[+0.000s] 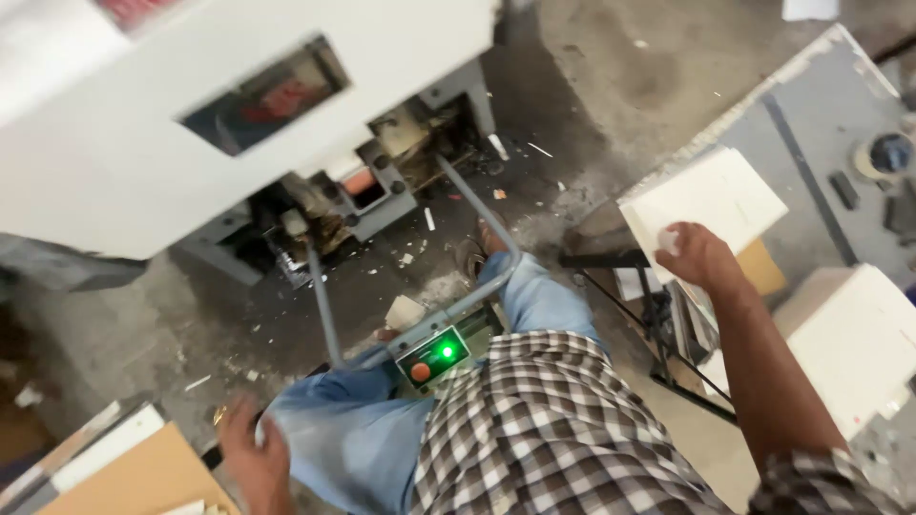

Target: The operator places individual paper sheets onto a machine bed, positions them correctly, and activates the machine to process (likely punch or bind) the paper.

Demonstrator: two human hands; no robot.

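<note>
I am seated in a checked shirt and blue jeans in front of a large white machine (191,124). My right hand (695,256) reaches out to the right and rests on a stack of white sheets (711,195), its fingers curled on the stack's lower edge. My left hand (250,448) is down at the lower left beside my thigh, next to brown cardboard (143,477); it looks closed around something small and pale, though blur hides what. A pedal box (434,358) with a lit green light and a red button sits between my knees.
A grey metal tube frame (496,229) runs from the machine to the pedal box. On the right stand a grey table (811,114), a tape roll (887,154) and a white box (849,334). A black stand (658,305) holds more sheets. Paper scraps litter the concrete floor.
</note>
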